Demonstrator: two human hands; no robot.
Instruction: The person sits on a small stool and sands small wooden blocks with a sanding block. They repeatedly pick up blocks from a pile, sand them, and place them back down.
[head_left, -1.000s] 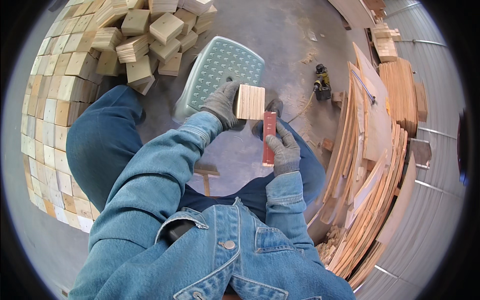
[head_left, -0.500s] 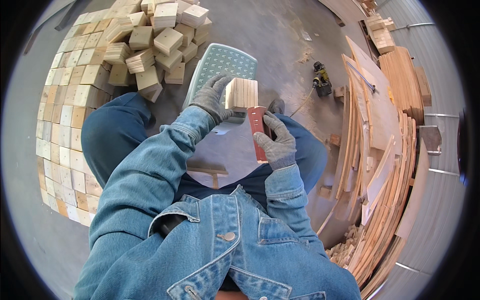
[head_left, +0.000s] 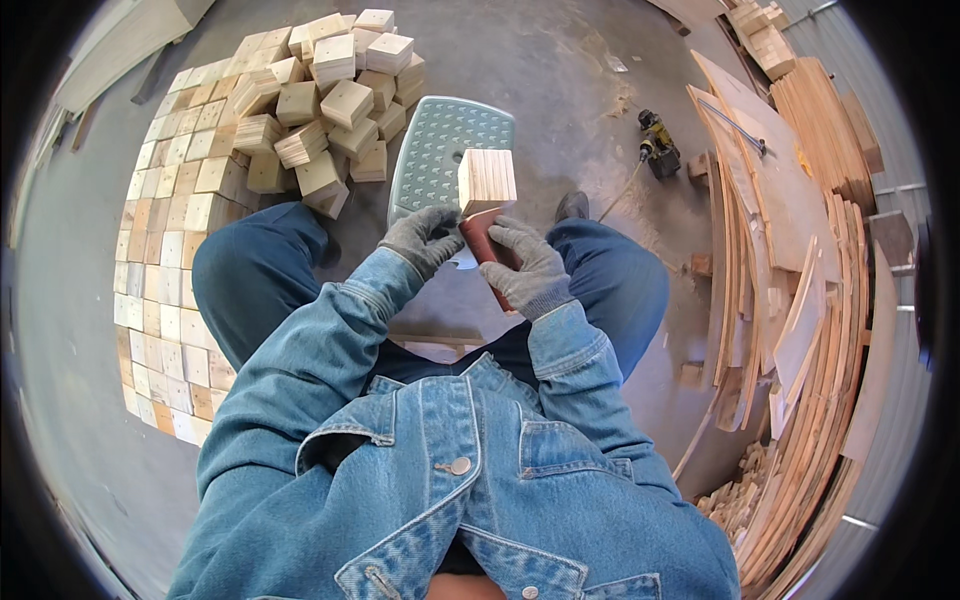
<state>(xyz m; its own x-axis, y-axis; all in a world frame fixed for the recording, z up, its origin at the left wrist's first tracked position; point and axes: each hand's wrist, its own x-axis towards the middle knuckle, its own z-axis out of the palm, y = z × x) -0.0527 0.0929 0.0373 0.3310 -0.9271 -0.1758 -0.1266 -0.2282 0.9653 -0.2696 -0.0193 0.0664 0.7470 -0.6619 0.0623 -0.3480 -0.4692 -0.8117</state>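
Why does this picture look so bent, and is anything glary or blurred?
Head view: the fisheye lens bows the plank stack at right, and the rim goes black; head view: a pale sheen lies on the floor near mid-picture; head view: the left hand and right hand look fairly crisp, while small scraps at lower right are harder to make out.

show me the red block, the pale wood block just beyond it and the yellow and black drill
red block (head_left: 477, 236): head view, on its long side
pale wood block (head_left: 486, 182): head view, on its near side
drill (head_left: 657, 144): head view, around the middle of its body
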